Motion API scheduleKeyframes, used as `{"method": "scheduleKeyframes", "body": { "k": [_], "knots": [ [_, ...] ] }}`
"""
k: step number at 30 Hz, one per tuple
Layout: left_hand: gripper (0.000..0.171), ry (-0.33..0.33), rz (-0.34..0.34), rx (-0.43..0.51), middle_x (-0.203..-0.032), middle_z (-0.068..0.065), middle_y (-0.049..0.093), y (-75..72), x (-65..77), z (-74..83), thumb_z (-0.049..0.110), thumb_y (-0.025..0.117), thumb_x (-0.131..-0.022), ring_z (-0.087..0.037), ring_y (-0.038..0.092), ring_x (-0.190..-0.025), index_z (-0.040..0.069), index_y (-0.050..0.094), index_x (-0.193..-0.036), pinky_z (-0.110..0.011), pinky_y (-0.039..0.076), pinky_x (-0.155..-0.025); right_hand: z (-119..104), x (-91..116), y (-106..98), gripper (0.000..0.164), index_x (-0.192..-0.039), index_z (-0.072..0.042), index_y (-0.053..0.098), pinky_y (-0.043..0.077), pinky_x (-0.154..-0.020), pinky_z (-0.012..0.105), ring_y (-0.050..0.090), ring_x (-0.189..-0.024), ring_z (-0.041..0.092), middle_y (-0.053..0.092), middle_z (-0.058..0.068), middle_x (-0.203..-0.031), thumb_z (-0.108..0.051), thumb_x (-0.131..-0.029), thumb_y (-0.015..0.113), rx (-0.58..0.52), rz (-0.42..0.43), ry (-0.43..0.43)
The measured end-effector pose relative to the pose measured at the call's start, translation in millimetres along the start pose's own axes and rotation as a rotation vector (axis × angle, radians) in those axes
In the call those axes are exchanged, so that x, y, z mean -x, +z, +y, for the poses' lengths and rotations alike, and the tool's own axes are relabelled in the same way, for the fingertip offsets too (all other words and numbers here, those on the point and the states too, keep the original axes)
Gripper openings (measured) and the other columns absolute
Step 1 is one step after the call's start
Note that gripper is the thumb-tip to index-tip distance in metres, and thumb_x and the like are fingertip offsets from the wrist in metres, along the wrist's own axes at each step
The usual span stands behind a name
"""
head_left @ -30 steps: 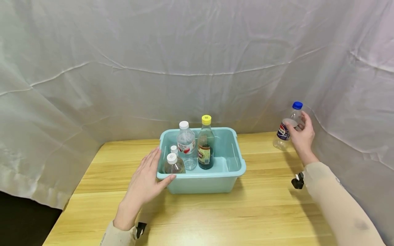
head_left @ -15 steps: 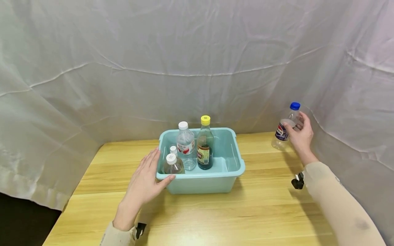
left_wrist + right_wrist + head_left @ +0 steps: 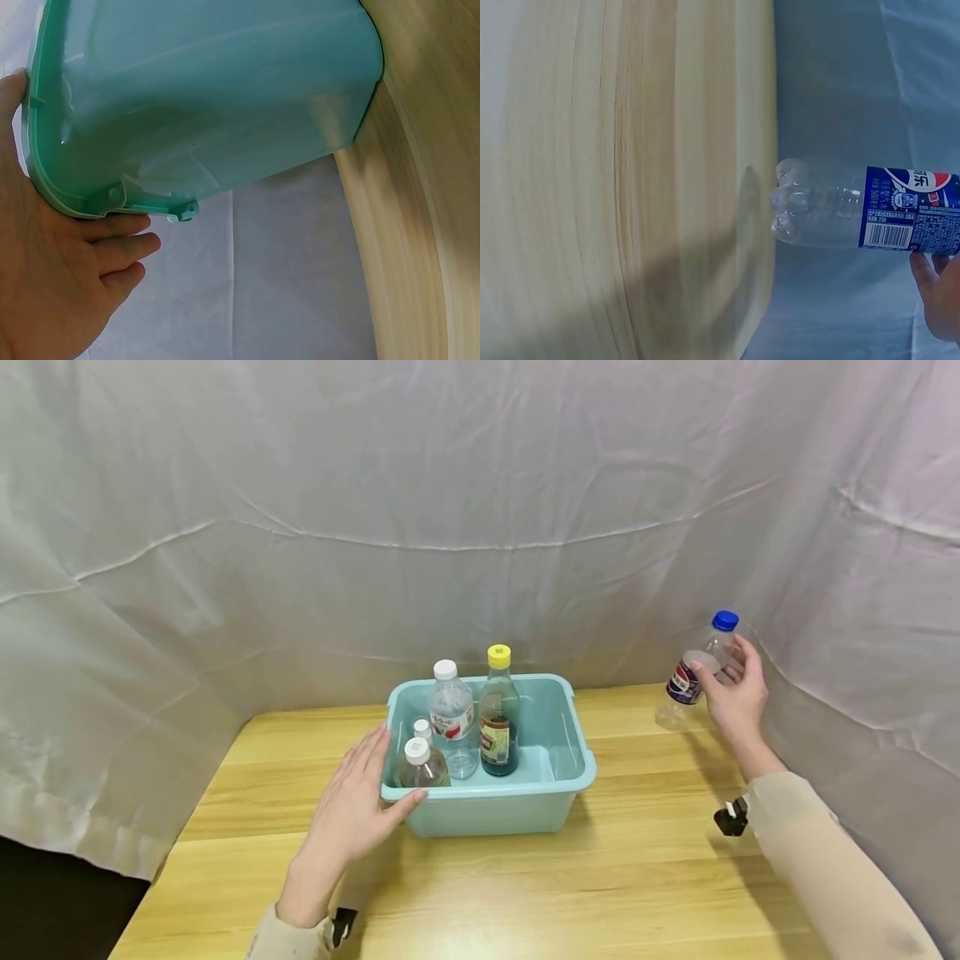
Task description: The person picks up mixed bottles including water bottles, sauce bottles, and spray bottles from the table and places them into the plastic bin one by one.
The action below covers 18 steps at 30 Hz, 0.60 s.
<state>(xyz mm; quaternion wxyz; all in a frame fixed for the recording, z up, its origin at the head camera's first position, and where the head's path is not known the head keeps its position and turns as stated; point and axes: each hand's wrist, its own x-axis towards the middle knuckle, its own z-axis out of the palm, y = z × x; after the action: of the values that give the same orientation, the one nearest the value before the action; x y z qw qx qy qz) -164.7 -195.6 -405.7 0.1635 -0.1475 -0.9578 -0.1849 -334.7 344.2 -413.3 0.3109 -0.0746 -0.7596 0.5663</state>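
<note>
In the head view, my right hand (image 3: 735, 697) grips a clear plastic cola bottle (image 3: 684, 683) with a blue cap and a dark blue label, thumb on the near side. The bottle leans, cap to the right and base to the lower left, close over the table's back right corner. In the right wrist view, the cola bottle (image 3: 821, 202) shows its lobed base and barcode. My left hand (image 3: 352, 802) rests at the near left corner of a light blue plastic basin (image 3: 487, 814), fingers straight along its side rim and thumb on the front rim. Its fingers (image 3: 124, 251) touch the rim from below.
Inside the basin stand a tall clear bottle (image 3: 452, 727) with a white cap, a yellow-capped bottle (image 3: 498, 718) of dark liquid, and two smaller white-capped bottles, one (image 3: 422, 764) in front. The wooden table (image 3: 600, 893) ends at grey curtains (image 3: 480, 593) behind and right.
The cola bottle leans slightly more, its base swung a little to the left in my right hand. My left hand stays at the basin's corner. The head view has shifted slightly.
</note>
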Motion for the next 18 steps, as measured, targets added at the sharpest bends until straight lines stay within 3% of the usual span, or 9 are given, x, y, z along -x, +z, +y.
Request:
{"method": "scheduleKeyframes", "body": {
  "k": [18],
  "knots": [
    [0.101, -0.001, -0.001, 0.007, -0.168, -0.02, 0.029, 0.6, 0.2, 0.0, 0.062, 0.065, -0.094, -0.039, 0.027, -0.155, -0.004, 0.03, -0.161, -0.056, 0.022, -0.127, -41.8, 26.0, -6.2, 0.077, -0.156, -0.023, 0.045, 0.051, -0.11, 0.031, 0.057, -0.127, 0.022, 0.054, 0.001, -0.145, -0.008, -0.09, 0.081, -0.179, 0.016, -0.103]
  ]
}}
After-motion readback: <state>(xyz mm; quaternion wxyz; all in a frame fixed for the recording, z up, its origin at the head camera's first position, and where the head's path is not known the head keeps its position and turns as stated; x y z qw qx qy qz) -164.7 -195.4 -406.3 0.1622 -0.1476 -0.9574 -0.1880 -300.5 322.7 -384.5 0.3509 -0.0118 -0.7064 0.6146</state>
